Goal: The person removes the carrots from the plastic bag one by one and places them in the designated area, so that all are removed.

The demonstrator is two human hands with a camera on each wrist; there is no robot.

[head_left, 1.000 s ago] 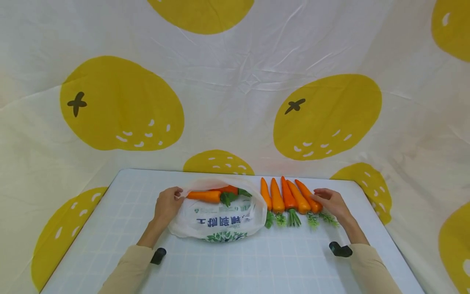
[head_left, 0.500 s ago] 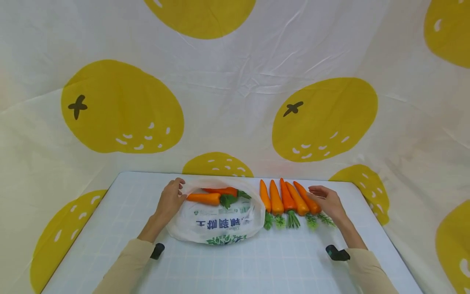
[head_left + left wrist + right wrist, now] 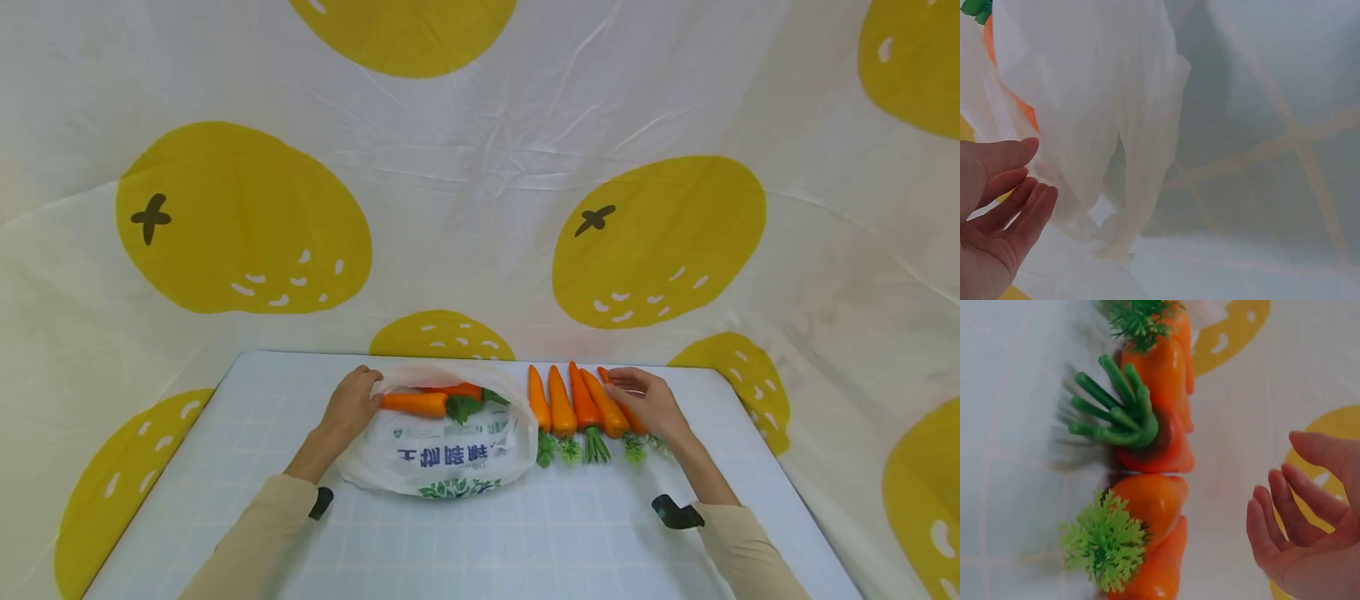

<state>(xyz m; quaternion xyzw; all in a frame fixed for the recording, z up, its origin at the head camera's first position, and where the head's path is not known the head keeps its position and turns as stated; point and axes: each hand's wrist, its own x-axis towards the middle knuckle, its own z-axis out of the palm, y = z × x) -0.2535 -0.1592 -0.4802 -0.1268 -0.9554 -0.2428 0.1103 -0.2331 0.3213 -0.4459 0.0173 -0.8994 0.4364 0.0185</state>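
Observation:
In the head view a white plastic bag (image 3: 438, 442) with blue and green print lies open-mouthed, two orange carrots (image 3: 415, 404) with green tops inside it. My left hand (image 3: 349, 412) pinches the bag's left rim; in the left wrist view the thumb and fingertips (image 3: 1029, 147) meet at the film's edge. Right of the bag several carrots (image 3: 562, 404) lie in a row, leafy ends toward me. Over the rightmost carrot is my right hand (image 3: 651, 404), partly hiding it. The right wrist view shows this hand's fingers loosely curved, with nothing between them.
The white table (image 3: 480, 542) has a faint grid. Behind it hangs a pale cloth (image 3: 465, 225) printed with large yellow fruit. A dark camera mount sits at each wrist, the right one (image 3: 677, 512) low over the table.
My right hand has moved left over the rightmost carrot. The left hand's fingers shifted at the bag's rim and closed on it again. The bag and carrots stay in place.

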